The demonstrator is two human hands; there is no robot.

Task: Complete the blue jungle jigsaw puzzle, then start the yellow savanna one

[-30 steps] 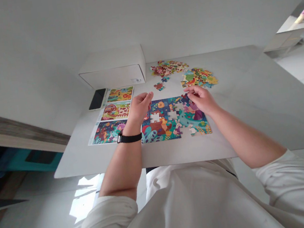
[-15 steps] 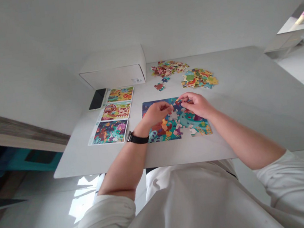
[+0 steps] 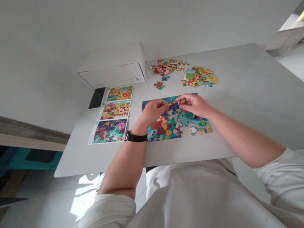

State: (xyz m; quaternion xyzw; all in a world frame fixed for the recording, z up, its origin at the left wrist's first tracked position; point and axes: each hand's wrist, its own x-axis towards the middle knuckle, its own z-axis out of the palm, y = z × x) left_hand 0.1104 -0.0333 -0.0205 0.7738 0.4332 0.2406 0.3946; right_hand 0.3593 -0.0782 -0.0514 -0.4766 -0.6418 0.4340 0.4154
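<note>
The left hand (image 3: 154, 110) and right hand (image 3: 194, 105) meet over the upper middle of a jigsaw puzzle (image 3: 177, 125) on a pale stone-look table (image 3: 235, 88). Their fingertips (image 3: 176, 99) close from both sides on a small reddish jigsaw piece (image 3: 173, 103), though the piece is barely visible between them. Most of the puzzle's rectangle is filled with colourful animals and foliage, and pale gaps show near its centre and lower right edge; the hands hide part of it. Two heaped piles of loose pieces (image 3: 199, 77) (image 3: 166, 66) and a few strays (image 3: 159, 85) lie beyond it, near a white box (image 3: 112, 67). Three picture cards (image 3: 108, 131) line up to its left, beside a black smartphone (image 3: 97, 98).
</note>
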